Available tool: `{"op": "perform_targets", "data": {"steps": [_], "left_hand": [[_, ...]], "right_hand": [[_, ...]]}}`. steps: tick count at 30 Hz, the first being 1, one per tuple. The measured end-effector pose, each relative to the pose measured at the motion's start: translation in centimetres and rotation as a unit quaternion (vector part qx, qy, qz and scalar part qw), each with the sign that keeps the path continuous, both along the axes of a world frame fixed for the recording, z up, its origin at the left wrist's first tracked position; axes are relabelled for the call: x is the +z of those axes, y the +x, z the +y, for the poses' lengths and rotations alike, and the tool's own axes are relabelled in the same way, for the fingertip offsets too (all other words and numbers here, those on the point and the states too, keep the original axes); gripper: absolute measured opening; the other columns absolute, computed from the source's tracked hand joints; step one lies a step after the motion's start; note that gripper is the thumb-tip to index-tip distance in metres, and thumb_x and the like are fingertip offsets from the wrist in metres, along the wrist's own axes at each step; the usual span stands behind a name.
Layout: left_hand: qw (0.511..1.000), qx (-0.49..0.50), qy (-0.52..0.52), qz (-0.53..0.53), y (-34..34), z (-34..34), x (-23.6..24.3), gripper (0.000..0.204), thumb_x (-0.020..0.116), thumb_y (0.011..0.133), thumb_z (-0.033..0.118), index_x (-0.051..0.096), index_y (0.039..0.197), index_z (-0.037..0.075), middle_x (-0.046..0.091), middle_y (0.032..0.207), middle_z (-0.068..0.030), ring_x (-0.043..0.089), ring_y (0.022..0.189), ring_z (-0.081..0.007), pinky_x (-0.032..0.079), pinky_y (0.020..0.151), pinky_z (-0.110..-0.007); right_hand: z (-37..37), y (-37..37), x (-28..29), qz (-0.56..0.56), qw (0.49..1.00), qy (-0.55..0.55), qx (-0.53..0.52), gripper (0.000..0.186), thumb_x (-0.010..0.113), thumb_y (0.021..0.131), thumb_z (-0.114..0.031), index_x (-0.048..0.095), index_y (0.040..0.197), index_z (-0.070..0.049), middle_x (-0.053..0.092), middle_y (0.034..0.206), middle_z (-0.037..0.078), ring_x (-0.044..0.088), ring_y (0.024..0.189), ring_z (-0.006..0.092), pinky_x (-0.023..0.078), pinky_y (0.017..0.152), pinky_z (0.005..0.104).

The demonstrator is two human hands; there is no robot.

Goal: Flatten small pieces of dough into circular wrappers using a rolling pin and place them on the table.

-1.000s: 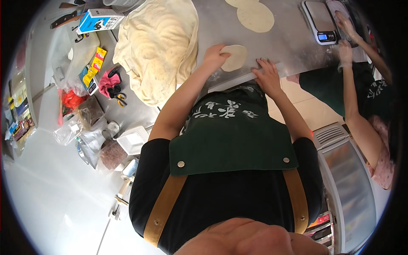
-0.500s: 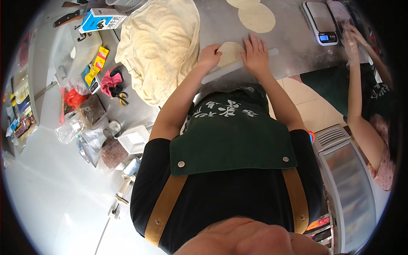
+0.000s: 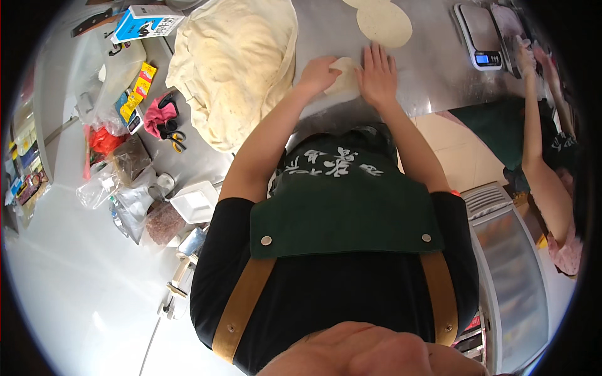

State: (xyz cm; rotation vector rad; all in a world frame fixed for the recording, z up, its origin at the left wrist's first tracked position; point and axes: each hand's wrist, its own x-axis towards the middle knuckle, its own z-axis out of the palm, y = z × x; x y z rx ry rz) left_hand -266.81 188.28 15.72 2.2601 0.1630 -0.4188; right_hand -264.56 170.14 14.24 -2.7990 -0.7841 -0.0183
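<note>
A flattened round of dough [image 3: 344, 79] lies on the steel table between my two hands. My left hand [image 3: 320, 74] is closed at its left edge, fingers bent and thumb toward the dough. My right hand [image 3: 377, 78] lies flat at the right edge, fingers stretched out and pointing away from me. I cannot make out the white rolling pin now. Beyond my right hand rest finished-looking flat dough rounds [image 3: 385, 25], partly cut off by the top of the picture. Left of my left hand is a large pale cloth heap [image 3: 232, 69].
At right stands a kitchen scale [image 3: 480, 37], beside a co-worker's gloved hands [image 3: 525, 57]. On the left are a milk carton [image 3: 147, 24], yellow-handled scissors [image 3: 177, 143], plastic bags [image 3: 132, 188] and a white tray [image 3: 196, 202]. A glass-topped freezer [image 3: 511, 263] is at lower right.
The rolling pin, earlier under my right palm and in front of the dough, no longer shows. My right hand has shifted slightly away from me. The co-worker's hands have moved.
</note>
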Motion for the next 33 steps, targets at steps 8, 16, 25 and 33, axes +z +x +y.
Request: {"op": "perform_targets", "data": {"steps": [8, 16, 25, 33], "left_hand": [[0.991, -0.074, 0.098, 0.056, 0.3, -0.6, 1.9, 0.026, 0.061, 0.074, 0.022, 0.060, 0.092, 0.004, 0.062, 0.090, -0.0174, 0.057, 0.087, -0.0347, 0.045, 0.075, -0.041], [0.995, 0.071, 0.002, 0.065, -1.6, -1.2, 1.4, 0.027, 0.060, 0.074, 0.021, 0.061, 0.096, 0.004, 0.061, 0.091, -0.0186, 0.057, 0.088, -0.0354, 0.045, 0.078, -0.041], [0.996, 0.025, 0.065, 0.061, -1.8, 0.1, 1.0, 0.032, 0.059, 0.076, 0.018, 0.058, 0.105, 0.004, 0.061, 0.094, -0.0190, 0.058, 0.088, -0.0343, 0.045, 0.077, -0.040], [0.992, 0.087, -0.066, 0.061, -1.5, 0.2, 0.5, 0.032, 0.058, 0.077, 0.017, 0.059, 0.105, 0.002, 0.062, 0.092, -0.0182, 0.059, 0.083, -0.0312, 0.045, 0.075, -0.036]], "right_hand": [[-2.2, -1.9, 0.7, 0.008, 0.998, 0.040, 0.045, 0.067, 0.058, 0.077, -0.035, 0.034, 0.130, -0.002, 0.035, 0.135, 0.015, 0.033, 0.126, 0.0297, 0.025, 0.102, 0.0485], [-8.8, -4.3, 2.6, 0.097, 0.984, 0.025, 0.149, 0.038, 0.069, 0.066, -0.019, 0.055, 0.101, -0.015, 0.044, 0.124, 0.008, 0.039, 0.119, 0.0263, 0.025, 0.103, 0.0469], [-4.7, 0.5, 2.9, 0.043, 0.981, 0.079, 0.172, 0.034, 0.065, 0.070, -0.025, 0.056, 0.100, -0.011, 0.050, 0.115, 0.010, 0.043, 0.114, 0.0270, 0.026, 0.102, 0.0458], [-2.3, -2.0, 0.6, -0.049, 0.997, 0.063, 0.001, 0.041, 0.053, 0.079, -0.026, 0.051, 0.114, -0.005, 0.043, 0.128, 0.016, 0.039, 0.120, 0.0311, 0.028, 0.098, 0.0511]]}}
